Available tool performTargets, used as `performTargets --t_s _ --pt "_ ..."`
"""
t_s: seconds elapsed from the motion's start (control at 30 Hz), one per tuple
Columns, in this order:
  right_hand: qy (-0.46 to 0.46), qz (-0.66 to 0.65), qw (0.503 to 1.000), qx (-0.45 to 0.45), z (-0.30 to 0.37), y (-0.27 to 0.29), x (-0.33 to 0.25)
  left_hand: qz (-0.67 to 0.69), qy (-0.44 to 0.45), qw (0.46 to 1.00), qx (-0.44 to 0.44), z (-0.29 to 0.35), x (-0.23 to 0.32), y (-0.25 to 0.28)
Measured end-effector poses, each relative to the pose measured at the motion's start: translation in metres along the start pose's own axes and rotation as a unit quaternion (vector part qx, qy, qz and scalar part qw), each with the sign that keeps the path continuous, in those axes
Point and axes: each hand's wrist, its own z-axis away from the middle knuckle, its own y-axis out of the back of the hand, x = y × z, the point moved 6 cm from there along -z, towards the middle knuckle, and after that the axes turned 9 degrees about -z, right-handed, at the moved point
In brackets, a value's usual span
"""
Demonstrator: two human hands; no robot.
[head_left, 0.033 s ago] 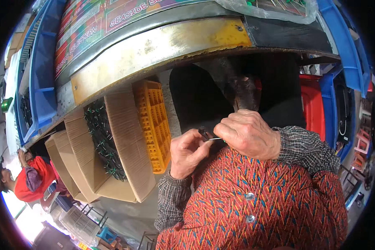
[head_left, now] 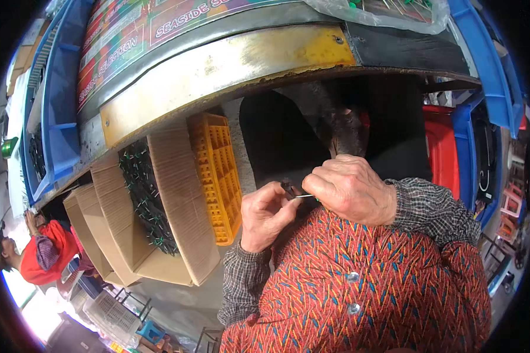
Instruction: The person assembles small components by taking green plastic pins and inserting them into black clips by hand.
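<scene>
My left hand is closed in a pinch, with the thumb and forefinger on one end of a thin, pale, wire-like piece. A small dark piece pokes up between the same fingers; its kind is too small to tell. Curled over and closed, my right hand grips the other end of the thin piece, its fingertips mostly hidden under the knuckles. A speck of green shows just below the right thumb. Both hands are close together above my lap, in front of my patterned red top.
A worktable with a worn metal edge strip stands ahead, bearing printed cartons and a clear plastic bag. Below left are a cardboard box of dark green-tipped strings and a yellow crate. Another person is at far left.
</scene>
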Motion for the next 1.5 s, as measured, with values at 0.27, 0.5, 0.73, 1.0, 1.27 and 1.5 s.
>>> performTargets --t_s 0.27,0.5,0.73,1.0,1.27,1.5 --pt "-0.131 -0.214 0.966 -0.056 0.004 0.009 0.017 0.092 0.025 0.995 0.004 -0.001 0.003 0.001" --pt "-0.135 -0.246 0.960 -0.002 0.003 0.008 0.018 0.076 0.006 0.997 0.025 0.000 0.009 0.002" --pt "-0.141 -0.246 0.959 0.010 -0.001 0.004 0.018 0.038 -0.006 0.999 0.028 -0.001 0.005 0.002" --pt "-0.178 -0.264 0.948 -0.023 0.000 0.005 0.022 0.053 0.007 0.998 0.038 -0.002 0.007 0.000" --pt "-0.125 -0.256 0.958 0.010 0.001 0.008 0.023 0.004 -0.022 0.999 0.035 -0.003 0.009 0.001" --pt "-0.195 -0.343 0.919 0.003 0.006 0.013 0.029 -0.004 -0.067 0.996 0.065 -0.003 0.021 -0.003"
